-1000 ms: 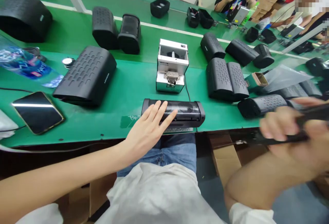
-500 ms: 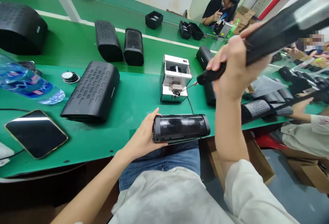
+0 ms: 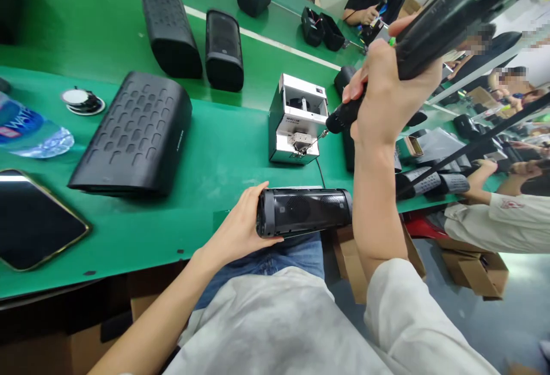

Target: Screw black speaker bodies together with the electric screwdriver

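Apparently we're at a pick-up step: our right hand (image 3: 384, 97), fingers wrapped tight, points the driver (image 3: 442, 36) at the white dispenser (image 3: 301, 120); our left hand (image 3: 244, 217), part-curled, clasps the speaker (image 3: 305, 211) at the desk (image 3: 215, 174) edge. Next probably needs steady aim.

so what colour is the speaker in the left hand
The speaker is black, best seen in the head view.

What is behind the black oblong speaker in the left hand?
Beyond it, a white box-shaped machine stands on the green tabletop, with a thin black cable between them. Whatever lies directly against the speaker's far side is covered.
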A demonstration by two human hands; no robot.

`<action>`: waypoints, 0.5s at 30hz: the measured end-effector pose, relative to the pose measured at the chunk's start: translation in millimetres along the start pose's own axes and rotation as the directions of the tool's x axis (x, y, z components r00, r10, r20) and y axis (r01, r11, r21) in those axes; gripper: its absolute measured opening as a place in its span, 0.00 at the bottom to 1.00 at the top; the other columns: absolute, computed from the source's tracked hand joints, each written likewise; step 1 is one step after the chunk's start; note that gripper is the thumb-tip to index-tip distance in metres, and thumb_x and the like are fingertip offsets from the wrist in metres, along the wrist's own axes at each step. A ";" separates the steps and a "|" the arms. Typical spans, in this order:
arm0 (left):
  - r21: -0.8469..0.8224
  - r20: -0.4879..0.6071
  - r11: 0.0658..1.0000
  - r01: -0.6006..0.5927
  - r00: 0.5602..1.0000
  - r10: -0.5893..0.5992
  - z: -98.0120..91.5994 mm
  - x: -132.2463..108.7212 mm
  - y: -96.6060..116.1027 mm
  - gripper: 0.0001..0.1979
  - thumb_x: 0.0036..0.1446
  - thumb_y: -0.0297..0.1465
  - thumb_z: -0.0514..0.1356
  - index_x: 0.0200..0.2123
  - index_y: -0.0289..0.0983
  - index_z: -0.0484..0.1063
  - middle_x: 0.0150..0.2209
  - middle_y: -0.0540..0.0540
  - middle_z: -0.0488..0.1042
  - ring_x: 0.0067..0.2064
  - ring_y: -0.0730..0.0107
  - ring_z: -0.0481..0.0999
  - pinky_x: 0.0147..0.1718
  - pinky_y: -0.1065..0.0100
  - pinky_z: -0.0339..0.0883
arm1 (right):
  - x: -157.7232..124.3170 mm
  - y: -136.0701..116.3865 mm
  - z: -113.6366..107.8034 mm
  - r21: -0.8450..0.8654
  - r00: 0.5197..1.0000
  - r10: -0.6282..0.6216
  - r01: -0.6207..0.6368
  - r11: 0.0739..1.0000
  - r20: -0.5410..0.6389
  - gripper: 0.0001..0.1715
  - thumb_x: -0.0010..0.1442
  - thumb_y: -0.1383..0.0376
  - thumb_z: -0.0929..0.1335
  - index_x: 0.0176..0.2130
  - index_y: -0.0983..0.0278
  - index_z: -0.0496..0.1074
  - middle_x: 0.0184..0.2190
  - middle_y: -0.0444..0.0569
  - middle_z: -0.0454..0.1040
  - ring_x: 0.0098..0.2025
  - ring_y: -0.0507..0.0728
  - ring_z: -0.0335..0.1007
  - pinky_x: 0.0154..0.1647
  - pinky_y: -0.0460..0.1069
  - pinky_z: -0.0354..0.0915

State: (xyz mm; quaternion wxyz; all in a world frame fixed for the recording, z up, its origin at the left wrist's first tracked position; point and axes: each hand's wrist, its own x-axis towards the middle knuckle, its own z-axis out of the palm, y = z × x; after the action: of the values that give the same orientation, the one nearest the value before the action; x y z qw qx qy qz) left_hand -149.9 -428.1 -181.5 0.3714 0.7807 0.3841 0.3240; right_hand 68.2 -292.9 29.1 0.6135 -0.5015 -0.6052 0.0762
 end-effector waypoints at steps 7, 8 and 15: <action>-0.034 -0.024 0.998 -0.044 0.999 0.043 3.8 0.6 -2.8 0.62 0.52 0.40 0.82 0.80 0.44 0.47 0.73 0.27 0.65 0.75 0.30 0.69 0.71 0.30 0.69 | -29.5 -38.6 -4.8 0.292 0.997 -0.062 0.075 0.953 -0.053 0.12 0.66 0.63 0.73 0.44 0.55 0.66 0.24 0.35 0.53 0.19 0.51 0.54 0.19 0.51 0.58; -0.038 -0.026 0.998 -0.053 0.998 0.052 3.9 0.6 -3.2 0.62 0.53 0.40 0.81 0.79 0.44 0.47 0.73 0.27 0.65 0.75 0.30 0.69 0.71 0.30 0.69 | -33.4 -46.7 -6.3 0.338 0.995 -0.094 0.103 0.935 -0.043 0.11 0.64 0.65 0.72 0.43 0.55 0.67 0.24 0.36 0.54 0.19 0.51 0.55 0.19 0.50 0.58; -0.048 -0.018 0.997 -0.062 0.998 0.061 3.3 -0.4 -3.0 0.60 0.54 0.40 0.81 0.78 0.42 0.48 0.73 0.26 0.65 0.75 0.31 0.69 0.72 0.32 0.68 | -49.0 -86.4 -8.7 0.416 1.000 -0.015 0.003 0.910 0.025 0.08 0.65 0.68 0.69 0.44 0.57 0.71 0.25 0.38 0.51 0.19 0.51 0.52 0.17 0.49 0.55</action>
State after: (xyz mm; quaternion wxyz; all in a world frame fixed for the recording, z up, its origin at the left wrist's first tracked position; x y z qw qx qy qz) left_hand -148.5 -428.2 -185.8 0.3770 0.7802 0.3550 0.3509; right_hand 18.4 -373.7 59.6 0.6981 -0.3556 -0.5859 0.2071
